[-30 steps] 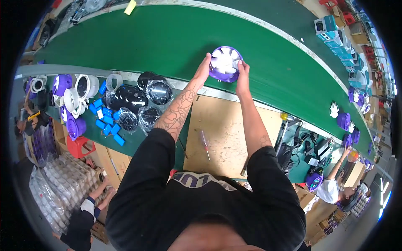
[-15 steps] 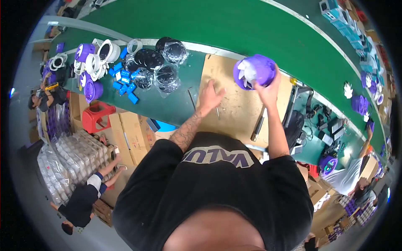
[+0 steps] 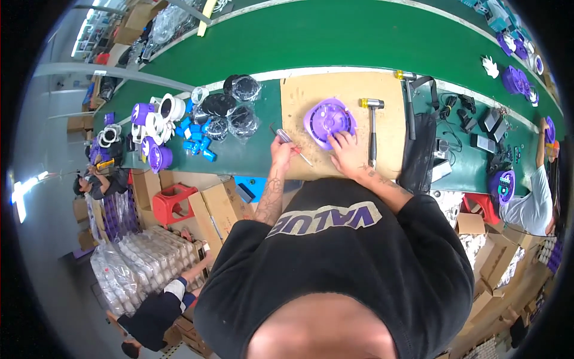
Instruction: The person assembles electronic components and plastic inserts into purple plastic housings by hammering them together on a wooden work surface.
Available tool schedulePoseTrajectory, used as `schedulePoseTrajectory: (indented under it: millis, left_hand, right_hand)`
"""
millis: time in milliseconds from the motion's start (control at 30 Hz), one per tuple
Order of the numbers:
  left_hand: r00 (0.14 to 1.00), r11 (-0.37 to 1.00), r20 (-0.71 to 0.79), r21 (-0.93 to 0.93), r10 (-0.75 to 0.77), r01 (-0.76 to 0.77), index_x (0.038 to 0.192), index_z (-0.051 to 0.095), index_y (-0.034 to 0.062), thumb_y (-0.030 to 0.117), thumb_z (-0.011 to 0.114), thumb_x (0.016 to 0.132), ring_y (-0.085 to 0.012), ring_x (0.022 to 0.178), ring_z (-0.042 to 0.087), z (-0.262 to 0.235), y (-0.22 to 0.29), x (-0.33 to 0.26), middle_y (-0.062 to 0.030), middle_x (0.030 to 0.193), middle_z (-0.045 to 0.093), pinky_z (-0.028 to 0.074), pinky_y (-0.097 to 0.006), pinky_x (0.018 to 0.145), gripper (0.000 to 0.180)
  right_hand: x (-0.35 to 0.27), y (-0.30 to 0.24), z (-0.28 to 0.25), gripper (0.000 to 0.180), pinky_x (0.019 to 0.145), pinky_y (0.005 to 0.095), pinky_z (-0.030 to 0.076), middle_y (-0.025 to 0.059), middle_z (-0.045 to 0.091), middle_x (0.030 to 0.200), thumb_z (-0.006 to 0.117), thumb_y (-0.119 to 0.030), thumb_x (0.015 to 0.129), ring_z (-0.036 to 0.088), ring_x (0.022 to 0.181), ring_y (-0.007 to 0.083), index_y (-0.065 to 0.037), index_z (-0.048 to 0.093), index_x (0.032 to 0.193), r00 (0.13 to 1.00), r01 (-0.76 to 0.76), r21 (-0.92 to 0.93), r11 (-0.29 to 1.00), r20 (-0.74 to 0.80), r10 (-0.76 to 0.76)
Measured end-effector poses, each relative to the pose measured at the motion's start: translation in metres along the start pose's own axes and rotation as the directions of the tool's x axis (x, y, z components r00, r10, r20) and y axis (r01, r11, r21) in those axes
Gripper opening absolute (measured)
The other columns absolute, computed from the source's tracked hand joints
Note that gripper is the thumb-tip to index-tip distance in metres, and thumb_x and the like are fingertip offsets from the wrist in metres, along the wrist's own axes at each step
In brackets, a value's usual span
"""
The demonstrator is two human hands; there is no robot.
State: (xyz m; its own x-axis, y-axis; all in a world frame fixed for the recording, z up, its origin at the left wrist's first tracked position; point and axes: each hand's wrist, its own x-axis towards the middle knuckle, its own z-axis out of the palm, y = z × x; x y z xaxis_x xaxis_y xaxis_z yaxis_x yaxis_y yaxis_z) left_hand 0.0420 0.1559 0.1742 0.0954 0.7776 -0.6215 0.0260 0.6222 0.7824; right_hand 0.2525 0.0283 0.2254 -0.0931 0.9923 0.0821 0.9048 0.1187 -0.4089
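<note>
A round purple plastic housing [image 3: 328, 121] lies on the brown board, its hollow inner side facing up. My right hand [image 3: 345, 154] grips its near right rim, fingers curled over the edge. To its left, my left hand [image 3: 282, 154] is closed around a slim screwdriver-like tool [image 3: 305, 159], whose thin metal shaft points toward the near side of the board. A second slim tool [image 3: 283, 136] with a dark bent tip shows at the same fingers; whether it is held too, I cannot tell. A hammer [image 3: 373, 128] with a yellow face lies right of the housing.
Blue blocks [image 3: 194, 139], black discs in clear film [image 3: 242, 121] and purple and white parts [image 3: 156, 157] lie to the left. Another hammer [image 3: 410, 107], a black bag [image 3: 418, 152] and cables with small boxes lie right. Co-workers are at both sides.
The purple housing has come down onto the board and turned its hollow side up. My left hand, empty before, has closed on a slim tool. The hammer, formerly partly hidden by my right arm, shows fully.
</note>
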Motion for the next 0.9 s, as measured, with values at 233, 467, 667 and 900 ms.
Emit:
schedulePoseTrajectory:
  millis: [233,467,667,900]
  left_hand:
    - [0.990,0.974,0.090,-0.212,0.105,-0.083,0.127,0.040,0.0002,-0.006,0.050,0.083,-0.0263,0.089,0.062,-0.009,0.031,-0.074,-0.0133,0.100,0.055,0.056,-0.044,0.077,0.046]
    - [0.949,0.952,0.185,-0.218,0.256,-0.214,0.124,0.043,0.0016,0.011,0.055,0.092,-0.0241,0.102,0.061,0.020,0.064,-0.090,-0.0133,0.111,0.057,0.053,-0.039,0.083,0.035]
    - [0.918,0.955,0.266,-0.108,0.296,-0.277,0.123,0.044,0.0008,0.008,0.055,0.091,-0.0237,0.106,0.060,0.060,0.095,-0.070,-0.0124,0.114,0.057,0.052,-0.037,0.085,0.034]
    - [0.802,0.853,0.338,-0.005,0.492,-0.522,0.116,0.049,0.0009,0.004,0.056,0.089,-0.0190,0.103,0.060,0.102,0.090,-0.016,-0.0111,0.115,0.059,0.053,-0.032,0.082,0.027]
  right_hand:
    - [0.052,0.041,-0.016,0.050,0.094,0.0429,0.042,0.0194,0.049,0.122,0.062,-0.015,0.081,0.048,0.112,0.0355,-0.007,0.046,0.128,0.930,-0.252,0.173,0.952,-0.228,0.288]
    - [0.118,0.075,-0.012,0.048,0.088,0.0434,0.046,0.0167,0.056,0.109,0.064,-0.017,0.080,0.052,0.106,0.0336,-0.014,0.050,0.126,0.990,-0.109,0.102,0.989,-0.081,0.118]
    - [0.134,0.094,-0.012,0.039,0.086,0.0416,0.047,0.0166,0.059,0.102,0.063,-0.022,0.081,0.057,0.101,0.0321,-0.012,0.056,0.117,0.992,-0.118,0.006,0.993,-0.041,0.119]
    - [0.066,0.103,-0.001,0.051,0.089,0.0429,0.046,0.0198,0.057,0.110,0.064,-0.025,0.081,0.056,0.102,0.0367,-0.006,0.048,0.125,0.768,-0.515,0.405,0.755,-0.173,0.616]
